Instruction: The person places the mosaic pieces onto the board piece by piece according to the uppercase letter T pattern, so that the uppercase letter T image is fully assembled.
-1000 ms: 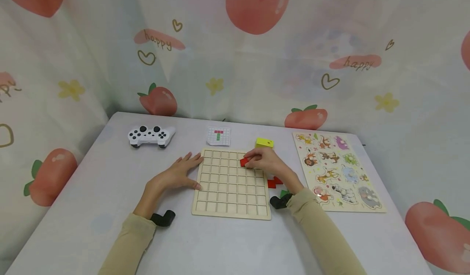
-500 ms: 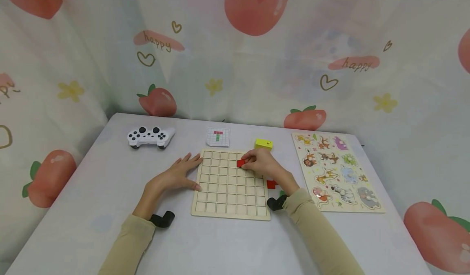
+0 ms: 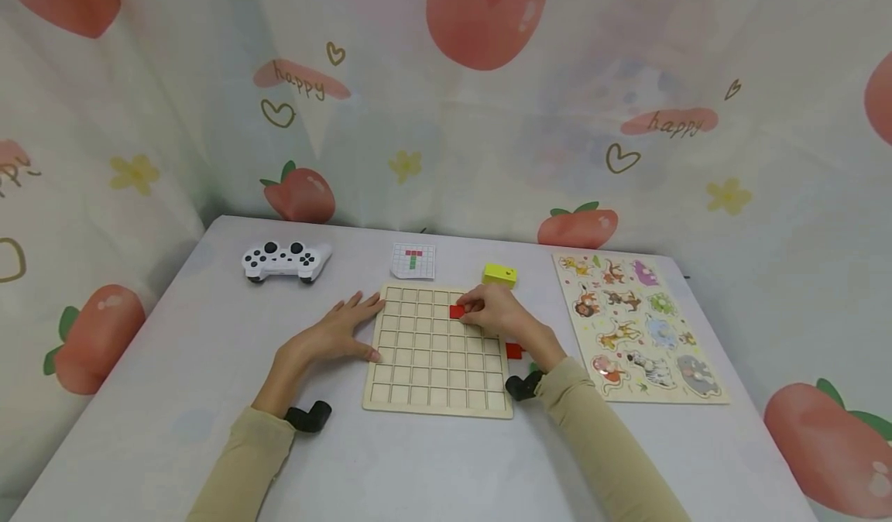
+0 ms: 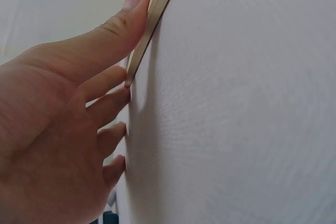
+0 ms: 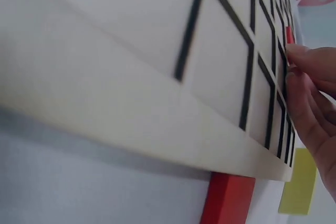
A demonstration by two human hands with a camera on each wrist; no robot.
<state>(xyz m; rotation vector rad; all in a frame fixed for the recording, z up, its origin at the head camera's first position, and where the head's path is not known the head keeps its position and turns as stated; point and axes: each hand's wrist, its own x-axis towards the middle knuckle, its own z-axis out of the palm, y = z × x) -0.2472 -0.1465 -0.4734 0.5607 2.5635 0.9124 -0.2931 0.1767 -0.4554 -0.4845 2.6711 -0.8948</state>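
A wooden grid board (image 3: 437, 413) lies flat on the white table. My left hand (image 3: 334, 331) spreads along its left edge, fingers straight, thumb resting on the rim; in the left wrist view the thumb (image 4: 137, 3) lies over the board's edge. With thumb and fingertips, my right hand (image 3: 496, 310) pinches a small red square tile (image 3: 456, 312) at a cell in the board's upper right part. The right wrist view shows the tile (image 5: 289, 35) as a thin red edge at the fingertips. My right hand covers some of the grid cells.
Beside the board's right edge are a red piece (image 3: 514, 351) and a green piece (image 3: 534, 367). Behind it stand a yellow block (image 3: 500, 275) and a pattern card (image 3: 414, 261). A white game controller (image 3: 286, 260) lies back left, an animal puzzle board (image 3: 637, 328) right.
My right hand has moved slightly left with the red tile, which now lies lower and flatter over its cell. My left hand has stayed at the board's edge.
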